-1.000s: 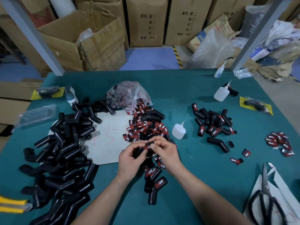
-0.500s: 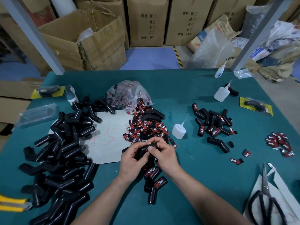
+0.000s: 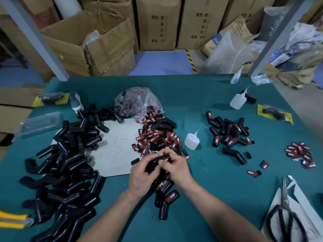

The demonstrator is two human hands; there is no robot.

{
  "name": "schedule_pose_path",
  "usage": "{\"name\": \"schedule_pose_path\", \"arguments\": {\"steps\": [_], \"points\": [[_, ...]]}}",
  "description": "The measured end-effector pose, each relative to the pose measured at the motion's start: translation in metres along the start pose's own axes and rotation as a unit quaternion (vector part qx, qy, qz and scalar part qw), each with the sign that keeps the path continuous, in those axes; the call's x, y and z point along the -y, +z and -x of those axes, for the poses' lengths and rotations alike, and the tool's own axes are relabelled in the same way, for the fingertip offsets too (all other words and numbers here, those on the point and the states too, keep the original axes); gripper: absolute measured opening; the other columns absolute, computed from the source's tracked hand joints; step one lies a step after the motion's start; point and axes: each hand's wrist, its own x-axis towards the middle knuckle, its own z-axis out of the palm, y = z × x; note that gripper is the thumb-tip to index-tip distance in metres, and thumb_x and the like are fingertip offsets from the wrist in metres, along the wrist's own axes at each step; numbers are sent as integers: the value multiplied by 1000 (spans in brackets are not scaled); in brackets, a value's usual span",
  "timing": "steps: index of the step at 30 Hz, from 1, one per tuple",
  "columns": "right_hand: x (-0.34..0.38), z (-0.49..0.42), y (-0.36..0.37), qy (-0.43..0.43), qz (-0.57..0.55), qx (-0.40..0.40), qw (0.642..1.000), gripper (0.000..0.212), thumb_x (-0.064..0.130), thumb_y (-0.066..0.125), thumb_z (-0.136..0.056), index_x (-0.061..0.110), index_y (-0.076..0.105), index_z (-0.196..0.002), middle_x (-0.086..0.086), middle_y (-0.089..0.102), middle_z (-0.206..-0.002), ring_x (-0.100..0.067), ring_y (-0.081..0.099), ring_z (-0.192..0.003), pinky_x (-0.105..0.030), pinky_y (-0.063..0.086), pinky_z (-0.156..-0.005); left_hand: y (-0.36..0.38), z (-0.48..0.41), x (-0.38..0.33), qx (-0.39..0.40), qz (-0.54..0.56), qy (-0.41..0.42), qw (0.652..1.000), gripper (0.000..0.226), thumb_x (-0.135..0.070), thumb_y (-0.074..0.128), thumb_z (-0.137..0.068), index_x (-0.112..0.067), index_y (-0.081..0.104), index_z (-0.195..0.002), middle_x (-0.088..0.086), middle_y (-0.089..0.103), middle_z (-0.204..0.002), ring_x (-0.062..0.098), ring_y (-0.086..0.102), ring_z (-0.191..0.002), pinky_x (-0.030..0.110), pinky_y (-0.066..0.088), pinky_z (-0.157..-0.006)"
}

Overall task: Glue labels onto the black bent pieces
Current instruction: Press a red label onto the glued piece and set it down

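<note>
Both hands meet at table centre. Left hand (image 3: pixel 141 177) grips the black bent piece (image 3: pixel 155 162) around its lower limb, fingers curled. Right hand (image 3: pixel 176 170) pinches the upper limb, fingertips on a red-and-black label (image 3: pixel 165 160) there. The piece is held just above the green table (image 3: pixel 201 102), at the near edge of the loose label pile (image 3: pixel 157 137). Glue bottle (image 3: pixel 191 140) stands upright just right of that pile. Unlabelled pieces (image 3: pixel 66 165) are heaped at left, labelled pieces (image 3: pixel 227 133) at right. Scissors (image 3: pixel 284 215) lie at near right.
</note>
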Motion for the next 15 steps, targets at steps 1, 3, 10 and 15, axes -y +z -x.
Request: {"name": "schedule_pose_path", "arguments": {"steps": [1,3,10,15], "points": [[1,0,0,-3,1,5,1000,13,17,71,-76,14,77,-87,3,68,-109,-15,64,-101,-34,50,-94,0,0,-1,-1,-8,7,1000,42,-28,71,-86,-50,68,-122,-16,74,-120,11,71,-113,27,54,-99],[1,0,0,2,1,12,1000,13,16,71,-77,13,77,-88,1,69,-110,-15,65,-101,-30,50,-92,0,0,-4,-3,-20,19,1000,44,-28,70,-87,-54,66,-122,-21,73,-121,6,70,-114,19,51,-99],[4,2,2,8,-13,1,1000,13,10,70,-78,10,76,-89,4,69,-104,-12,65,-95,-23,50,-85,2,1,-9,-11,-30,24,999,44,-31,69,-85,-58,65,-120,-24,73,-119,3,69,-113,16,49,-99],[4,2,2,9,-18,4,1000,13,12,71,-77,12,77,-89,3,69,-106,-11,65,-95,-23,50,-84,2,2,-7,-12,-22,22,999,44,-29,69,-85,-57,66,-119,-22,73,-119,6,70,-113,20,51,-100]]}}
